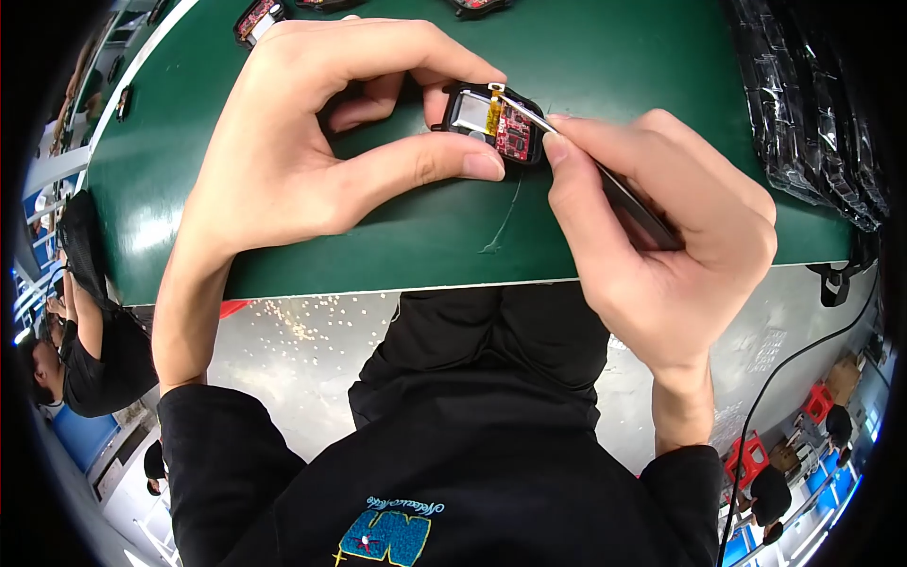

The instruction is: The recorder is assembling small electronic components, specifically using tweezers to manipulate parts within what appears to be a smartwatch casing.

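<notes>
Between the thumb and fingers of my left hand (312, 132) is a small black device housing (537, 151), its inside facing up. In it lie a silver battery-like block (471, 112), a strip of amber tape or flex (493, 115) and a red circuit board (516, 133). My right hand (671, 217) is closed around dark metal tweezers (635, 203). Their pale tips reach over the board, close to a small white piece (497, 87) at the top of the amber strip. Whether the tips grip that piece, I cannot tell.
A green table (378, 265) lies under my hands, its near edge just before my lap. Similar open housings (257, 21) lie at the far edge. Stacked clear-and-black plastic trays (803, 123) stand at the right. A black cable (803, 354) hangs there. Another person (104, 364) sits at the left.
</notes>
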`<state>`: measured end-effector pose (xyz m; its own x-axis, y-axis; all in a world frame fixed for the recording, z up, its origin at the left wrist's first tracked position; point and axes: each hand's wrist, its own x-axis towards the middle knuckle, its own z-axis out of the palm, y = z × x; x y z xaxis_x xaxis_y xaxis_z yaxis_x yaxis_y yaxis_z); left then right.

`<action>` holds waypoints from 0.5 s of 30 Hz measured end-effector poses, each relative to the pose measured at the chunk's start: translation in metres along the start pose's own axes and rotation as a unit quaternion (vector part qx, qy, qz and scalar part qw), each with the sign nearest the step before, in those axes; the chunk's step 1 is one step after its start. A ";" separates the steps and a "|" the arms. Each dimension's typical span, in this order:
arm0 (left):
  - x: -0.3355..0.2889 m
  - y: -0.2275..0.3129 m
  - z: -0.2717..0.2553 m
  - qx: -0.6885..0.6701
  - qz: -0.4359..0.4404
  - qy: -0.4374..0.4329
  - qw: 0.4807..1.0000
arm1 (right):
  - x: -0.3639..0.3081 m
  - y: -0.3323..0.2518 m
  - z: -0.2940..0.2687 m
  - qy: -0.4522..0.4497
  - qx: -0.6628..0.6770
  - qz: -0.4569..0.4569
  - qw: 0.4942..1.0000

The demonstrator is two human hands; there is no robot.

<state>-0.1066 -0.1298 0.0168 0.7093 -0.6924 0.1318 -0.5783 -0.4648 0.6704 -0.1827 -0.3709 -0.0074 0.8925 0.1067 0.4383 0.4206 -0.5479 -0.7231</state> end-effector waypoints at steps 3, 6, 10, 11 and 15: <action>0.000 0.002 0.001 0.001 0.005 0.007 1.000 | -0.004 -0.002 0.005 0.023 0.005 -0.011 1.000; 0.002 0.001 0.002 -0.005 0.016 0.002 1.000 | -0.010 -0.001 0.008 0.042 -0.006 -0.020 0.999; 0.001 0.003 0.003 -0.002 0.013 0.006 1.000 | -0.010 -0.004 0.009 0.051 -0.002 -0.009 0.999; 0.001 0.002 0.002 -0.002 0.013 0.005 1.000 | -0.010 -0.005 0.010 0.051 -0.002 -0.009 0.999; 0.000 0.004 0.003 -0.003 0.012 0.008 1.000 | -0.010 -0.006 0.010 0.053 -0.002 -0.004 0.999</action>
<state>-0.1099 -0.1331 0.0172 0.7021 -0.6939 0.1601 -0.5930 -0.4452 0.6710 -0.1929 -0.3609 -0.0130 0.8664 0.0231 0.4989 0.4276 -0.5505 -0.7170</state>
